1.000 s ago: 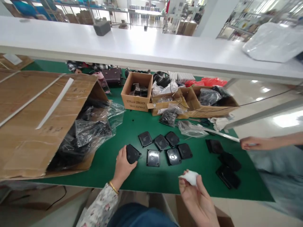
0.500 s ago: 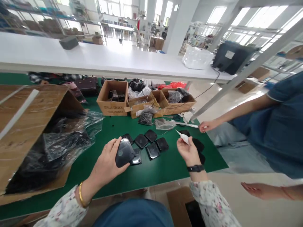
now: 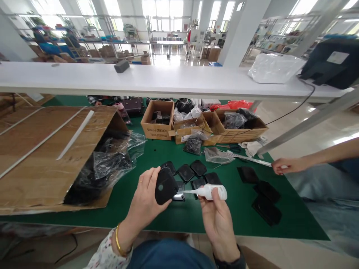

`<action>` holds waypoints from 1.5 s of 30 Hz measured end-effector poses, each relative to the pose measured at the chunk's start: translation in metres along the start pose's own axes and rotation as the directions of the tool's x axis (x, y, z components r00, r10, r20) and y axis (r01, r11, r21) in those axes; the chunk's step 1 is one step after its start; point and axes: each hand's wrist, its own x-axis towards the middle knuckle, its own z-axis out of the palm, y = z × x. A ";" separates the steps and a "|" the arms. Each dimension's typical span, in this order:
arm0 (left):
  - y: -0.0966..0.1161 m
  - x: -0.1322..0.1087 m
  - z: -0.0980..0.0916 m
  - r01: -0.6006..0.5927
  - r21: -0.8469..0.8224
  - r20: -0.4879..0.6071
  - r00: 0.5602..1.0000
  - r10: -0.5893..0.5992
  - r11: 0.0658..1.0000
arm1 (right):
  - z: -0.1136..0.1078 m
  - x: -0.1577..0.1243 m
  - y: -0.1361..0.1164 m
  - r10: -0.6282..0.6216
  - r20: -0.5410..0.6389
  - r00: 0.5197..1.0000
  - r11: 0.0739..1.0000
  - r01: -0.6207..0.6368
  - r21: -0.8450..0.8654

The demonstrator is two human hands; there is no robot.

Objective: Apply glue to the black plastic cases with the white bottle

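Between the thumb and fingers of my left hand (image 3: 143, 200) a black square cover (image 3: 165, 185) with rounded corners is held up, tilted above the table. My right hand (image 3: 217, 218) is closed around a small white nozzle bottle (image 3: 212, 191). The bottle lies sideways, its thin tip pointing left, close to the cover's right edge; whether the tip touches it I cannot tell. Behind my hands lie several similar black covers (image 3: 186, 172) on the green table (image 3: 168, 220). Part of a shiny one (image 3: 179, 195) shows below the held cover.
A large cardboard box (image 3: 53, 149) with black plastic-wrapped contents stands left. Small cartons (image 3: 157, 119) line the back beneath a white shelf (image 3: 168, 76). Stacked black pads (image 3: 266, 205) lie right. A co-worker's hand (image 3: 288, 165) holds a pale strip (image 3: 249, 158) at the right edge.
My right hand has brought the bottle left towards the cover and turned it sideways. My left hand has turned the cover to show another face. The view has swung left.
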 end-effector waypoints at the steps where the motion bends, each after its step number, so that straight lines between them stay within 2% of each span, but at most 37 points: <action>1: -0.001 0.000 -0.001 -0.009 0.006 -0.004 1.000 0.009 1.000 | 0.002 0.000 0.000 -0.025 0.011 1.000 0.999 0.025 -0.026; 6: -0.005 0.001 -0.003 -0.013 0.023 -0.029 0.999 0.013 1.000 | 0.009 -0.002 -0.002 -0.095 0.038 0.995 0.988 0.099 -0.120; 13: -0.004 0.002 -0.004 -0.006 0.009 -0.007 1.000 0.007 1.000 | 0.012 0.001 -0.002 -0.171 0.040 0.984 0.966 0.175 -0.192; 19: -0.005 0.002 -0.005 -0.011 0.001 -0.013 1.000 0.011 1.000 | 0.013 0.001 -0.003 -0.181 0.033 0.983 0.962 0.184 -0.203; 28: -0.003 0.000 -0.005 -0.020 -0.006 -0.015 1.000 0.019 1.000 | 0.011 -0.004 -0.003 -0.251 0.052 0.967 0.915 0.255 -0.314; 33: -0.002 0.000 -0.006 -0.020 -0.016 0.000 1.000 0.020 1.000 | 0.010 -0.011 -0.007 -0.292 0.120 0.949 0.868 0.316 -0.383; 39: -0.001 -0.001 -0.008 -0.025 -0.023 -0.011 1.000 0.024 0.999 | 0.019 -0.024 -0.017 -0.307 0.331 0.893 0.781 0.435 -0.449; 45: 0.000 -0.001 -0.013 -0.023 -0.033 -0.043 0.999 0.021 0.999 | 0.037 -0.032 -0.026 -0.369 0.526 0.766 0.631 0.622 -0.463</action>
